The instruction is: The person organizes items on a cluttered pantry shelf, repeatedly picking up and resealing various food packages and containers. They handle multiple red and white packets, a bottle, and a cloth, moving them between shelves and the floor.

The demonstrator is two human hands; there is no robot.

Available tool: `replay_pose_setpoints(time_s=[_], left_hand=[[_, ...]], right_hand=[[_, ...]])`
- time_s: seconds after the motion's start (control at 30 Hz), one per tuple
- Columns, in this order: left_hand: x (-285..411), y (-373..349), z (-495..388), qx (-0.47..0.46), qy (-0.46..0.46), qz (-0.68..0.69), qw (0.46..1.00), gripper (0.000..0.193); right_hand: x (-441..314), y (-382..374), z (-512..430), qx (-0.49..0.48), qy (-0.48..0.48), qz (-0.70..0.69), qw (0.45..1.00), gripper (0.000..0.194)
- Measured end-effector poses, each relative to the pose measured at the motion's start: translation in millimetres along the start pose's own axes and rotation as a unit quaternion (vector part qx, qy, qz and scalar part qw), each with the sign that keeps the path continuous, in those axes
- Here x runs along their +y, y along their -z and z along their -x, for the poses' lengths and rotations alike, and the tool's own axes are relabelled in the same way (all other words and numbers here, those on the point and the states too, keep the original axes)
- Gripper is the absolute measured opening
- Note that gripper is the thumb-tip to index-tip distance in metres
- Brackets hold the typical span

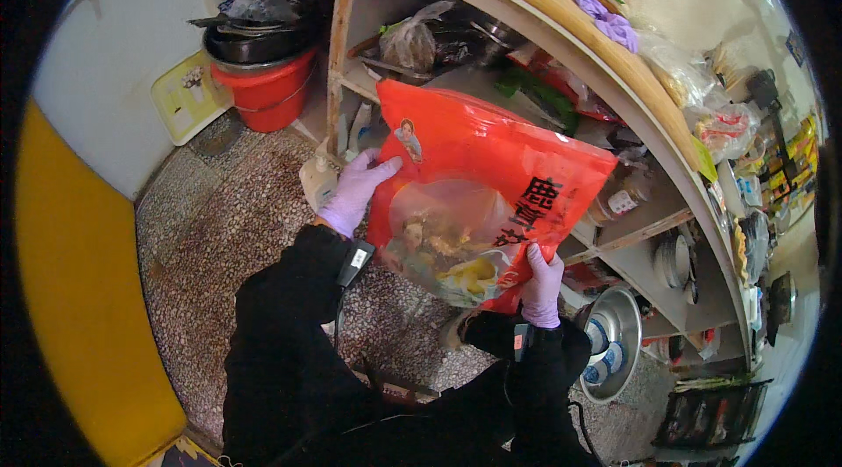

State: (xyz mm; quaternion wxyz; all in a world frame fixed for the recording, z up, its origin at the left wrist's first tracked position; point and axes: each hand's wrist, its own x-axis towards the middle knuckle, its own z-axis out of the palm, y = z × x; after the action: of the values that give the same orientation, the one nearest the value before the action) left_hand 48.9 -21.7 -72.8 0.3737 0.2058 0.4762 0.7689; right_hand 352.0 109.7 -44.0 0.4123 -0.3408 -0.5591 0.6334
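A large red plastic food bag (454, 158) is held out before me at a tilt, bearing black writing and a small printed portrait. Its clear or printed oval panel shows brownish and yellow food; I cannot tell whether that is a window or a picture. My left hand (355, 191), in a light purple glove, grips the bag's left edge. With thumb on the front, my right hand (543, 283), gloved alike, pinches the lower right edge. Both hands' far fingers are hidden behind the bag.
Beyond the bag stand shelves (631, 230) under a curved-looking counter edge (559, 0). A red bucket (263, 95) with dark pans on top stands at the upper left, by a yellow-green tray (187, 98). A metal basin (628, 362) with blue-and-white bowls sits at the right.
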Motion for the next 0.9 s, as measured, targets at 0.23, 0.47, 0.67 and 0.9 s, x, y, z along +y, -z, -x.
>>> replay_pose_setpoints(time_s=[0.23,0.47,0.67,0.9], left_hand=[[-23,-9,0,0.034,-0.085,-0.117,0.989,0.012],[-24,-9,-1,0.128,-0.018,0.048,0.990,0.015],[-4,3,2,0.123,-0.074,0.022,0.989,0.014],[-17,23,-8,0.155,-0.024,0.009,0.988,0.018]], right_hand=[[20,27,-6,0.093,-0.004,0.035,0.995,0.022],[29,11,-17,0.117,-0.031,-0.020,0.992,0.027],[34,6,-15,0.019,-0.077,-0.117,0.990,0.030],[49,6,-6,-0.062,-0.092,0.107,0.988,0.027]])
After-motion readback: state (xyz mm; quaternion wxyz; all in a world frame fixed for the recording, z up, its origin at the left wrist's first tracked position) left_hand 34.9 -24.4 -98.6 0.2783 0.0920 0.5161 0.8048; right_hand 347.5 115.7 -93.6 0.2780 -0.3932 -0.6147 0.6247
